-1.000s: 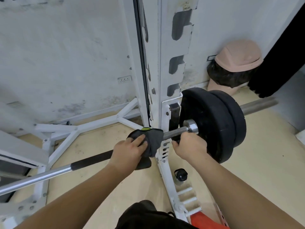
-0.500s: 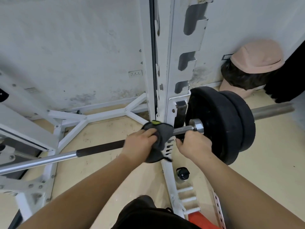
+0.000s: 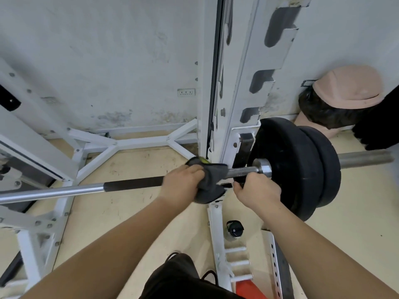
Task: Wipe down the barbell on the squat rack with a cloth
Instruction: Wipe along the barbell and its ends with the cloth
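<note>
Far left: white bolted steel frame of the squat rack, standing on pale yellow floor against a stained white wall.

Crossing the frame, long steel barbell, long axis running left to right and rising slightly rightward; polished chrome at the left, then a black sleeved section, then bare grey shaft near the upright.

Left forearm reaching up from bottom left, left hand palm-down over the bar, fingers clenched around a dark grey cloth with a yellow-green tag. Cloth wrapped over the bar just left of the white notched rack upright, bunched folds hanging below the shaft.

Right forearm coming in from bottom right, right hand just past the upright, knuckles up, fingers curled tight on the bare shaft from below, next to the chrome collar. Hands close together, apart, cloth between.

Further right, two black round weight plates side by side on the bar, grey sleeve end sticking out beyond them, pointing right.

On the floor below the hands, small black-capped bottle. Against the wall at far right, pink lidded bin with a black bag liner.
</note>
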`<act>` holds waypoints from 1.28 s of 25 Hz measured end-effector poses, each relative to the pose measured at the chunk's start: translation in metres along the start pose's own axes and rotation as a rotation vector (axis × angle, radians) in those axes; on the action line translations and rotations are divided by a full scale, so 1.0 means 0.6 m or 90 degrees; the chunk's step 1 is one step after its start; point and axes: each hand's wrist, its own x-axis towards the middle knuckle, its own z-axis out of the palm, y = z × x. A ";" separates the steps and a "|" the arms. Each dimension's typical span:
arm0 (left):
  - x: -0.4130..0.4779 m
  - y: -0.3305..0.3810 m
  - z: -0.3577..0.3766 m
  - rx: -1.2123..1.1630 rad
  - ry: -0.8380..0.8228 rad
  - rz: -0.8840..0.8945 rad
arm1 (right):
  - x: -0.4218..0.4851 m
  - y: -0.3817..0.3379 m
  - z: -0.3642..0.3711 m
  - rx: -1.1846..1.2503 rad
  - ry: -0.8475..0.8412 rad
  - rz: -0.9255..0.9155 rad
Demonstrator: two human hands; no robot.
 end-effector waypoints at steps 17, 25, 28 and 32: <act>-0.081 -0.105 -0.069 -0.031 -0.034 -0.293 | -0.027 -0.011 0.009 -0.098 0.070 -0.054; -0.033 -0.028 -0.037 -0.098 -0.029 -0.205 | -0.034 -0.026 0.026 -0.119 0.096 -0.134; -0.099 -0.108 -0.067 -0.044 -0.010 -0.243 | -0.029 -0.043 0.015 -0.154 0.067 -0.116; -0.093 -0.094 -0.074 -0.045 0.018 -0.330 | -0.053 -0.108 0.024 -0.046 0.134 -0.184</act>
